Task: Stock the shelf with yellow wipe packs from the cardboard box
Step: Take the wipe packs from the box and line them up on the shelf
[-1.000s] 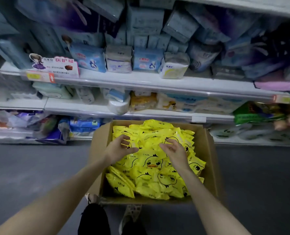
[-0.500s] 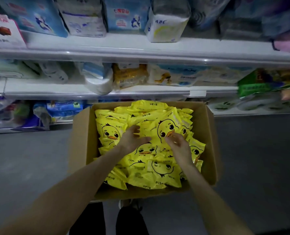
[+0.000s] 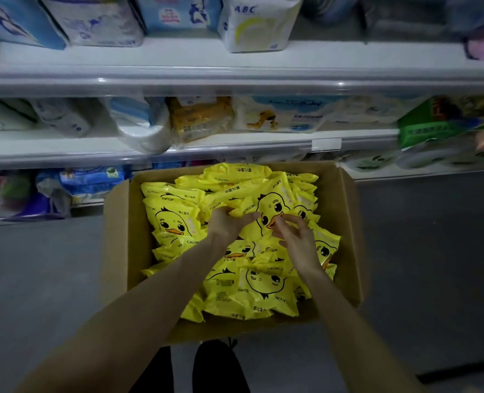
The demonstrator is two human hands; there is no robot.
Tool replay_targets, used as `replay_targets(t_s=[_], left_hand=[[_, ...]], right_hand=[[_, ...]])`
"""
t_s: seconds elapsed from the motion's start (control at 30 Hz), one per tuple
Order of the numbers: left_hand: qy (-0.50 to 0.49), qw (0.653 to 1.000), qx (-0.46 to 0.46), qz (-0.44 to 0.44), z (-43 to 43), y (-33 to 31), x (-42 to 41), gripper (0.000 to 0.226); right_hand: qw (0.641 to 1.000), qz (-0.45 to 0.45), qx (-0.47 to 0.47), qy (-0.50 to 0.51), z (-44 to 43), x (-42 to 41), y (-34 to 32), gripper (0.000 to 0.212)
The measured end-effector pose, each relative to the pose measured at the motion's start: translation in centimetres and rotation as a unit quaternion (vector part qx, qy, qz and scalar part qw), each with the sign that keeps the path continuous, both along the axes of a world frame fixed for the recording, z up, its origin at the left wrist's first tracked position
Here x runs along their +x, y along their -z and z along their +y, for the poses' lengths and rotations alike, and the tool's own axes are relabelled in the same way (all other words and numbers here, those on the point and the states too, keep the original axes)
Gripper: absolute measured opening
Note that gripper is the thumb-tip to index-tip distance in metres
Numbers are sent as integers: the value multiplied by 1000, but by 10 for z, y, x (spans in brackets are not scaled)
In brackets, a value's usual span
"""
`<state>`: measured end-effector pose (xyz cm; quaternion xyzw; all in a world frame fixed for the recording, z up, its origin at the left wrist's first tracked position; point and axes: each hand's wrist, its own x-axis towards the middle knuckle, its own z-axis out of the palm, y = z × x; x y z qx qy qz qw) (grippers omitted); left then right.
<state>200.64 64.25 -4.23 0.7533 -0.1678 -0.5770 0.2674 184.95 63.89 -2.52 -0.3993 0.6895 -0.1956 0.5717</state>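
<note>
Now, mid-frame, the left hand (image 3: 226, 222) pinches the top duck-print wipe pack (image 3: 266, 205) in the cardboard box (image 3: 345, 222); the right hand (image 3: 297, 239) hovers spread. Grip both edges, lift level.

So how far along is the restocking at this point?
Early. The cardboard box is heaped with yellow wipe packs, and none of that duck design shows on the shelf. In hand: the left hand and right hand are closing on the top pack, not yet lifted. Nearly the whole box remains.
</note>
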Motion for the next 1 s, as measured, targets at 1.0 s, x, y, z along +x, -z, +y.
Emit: replay_targets(t_s=[1.0], left_hand=[[-17, 998, -27, -55, 67, -3, 130, 86]], right_hand=[[991, -10, 110, -75, 14, 43, -15, 15]])
